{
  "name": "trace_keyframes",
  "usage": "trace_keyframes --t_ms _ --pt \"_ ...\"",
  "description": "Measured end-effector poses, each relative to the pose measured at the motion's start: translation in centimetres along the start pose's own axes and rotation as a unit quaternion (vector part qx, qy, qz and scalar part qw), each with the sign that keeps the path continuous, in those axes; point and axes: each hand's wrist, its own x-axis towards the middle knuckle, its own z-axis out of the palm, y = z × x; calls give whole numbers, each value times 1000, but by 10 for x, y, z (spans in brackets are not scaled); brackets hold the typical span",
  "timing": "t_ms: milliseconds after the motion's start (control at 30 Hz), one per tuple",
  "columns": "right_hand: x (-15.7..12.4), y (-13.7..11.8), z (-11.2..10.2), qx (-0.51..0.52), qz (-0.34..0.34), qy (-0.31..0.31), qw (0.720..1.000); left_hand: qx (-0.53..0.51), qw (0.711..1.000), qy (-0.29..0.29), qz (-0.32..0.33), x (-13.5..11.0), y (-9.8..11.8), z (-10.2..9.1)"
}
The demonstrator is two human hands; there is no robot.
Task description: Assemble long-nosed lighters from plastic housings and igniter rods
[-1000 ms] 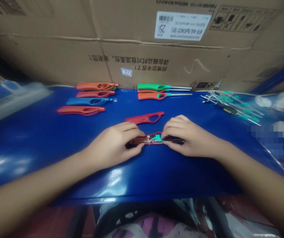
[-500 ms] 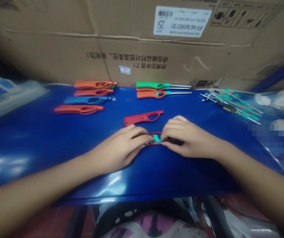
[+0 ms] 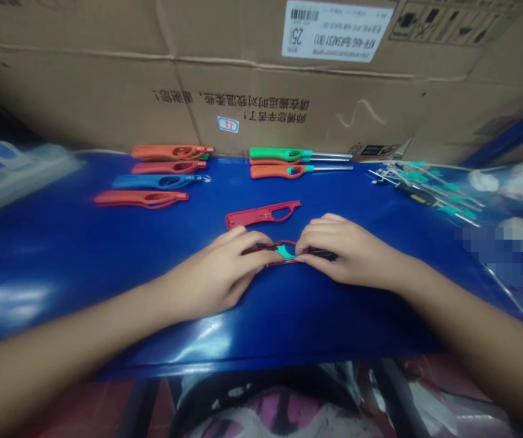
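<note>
In the head view, both hands work on a red lighter shell half [image 3: 291,243] low over the blue table. A teal trigger [image 3: 284,250] sits within its finger loop. My left hand [image 3: 231,264] is closed on the left part of the shell, thumb and fingertips beside the trigger. Pinched at the right end, my right hand [image 3: 341,250] grips the shell by its front; its fingers hide much of that end. A dark, narrow piece [image 3: 324,253] shows below the right fingers, too unclear to name. Just behind the hands lies the matching red shell half [image 3: 251,218], inner side up.
Orange, red and blue lighter bodies [image 3: 156,182] lie at the back left. Green and orange lighters [image 3: 277,172] with metal tubes lie at back centre. Metal tubes with teal parts [image 3: 444,194] are heaped at right. A cardboard box [image 3: 119,91] walls off the table's [image 3: 106,292] back.
The teal trigger has shifted slightly left in the shell and tilted. Both hands keep their hold in nearly the same place. The view has moved a little.
</note>
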Motion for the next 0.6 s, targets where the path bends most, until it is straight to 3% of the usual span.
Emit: trace_keyframes --t_ms 600 --pt "1 -3 1 7 27 11 1000 -6 1000 15 4 0 -4 2"
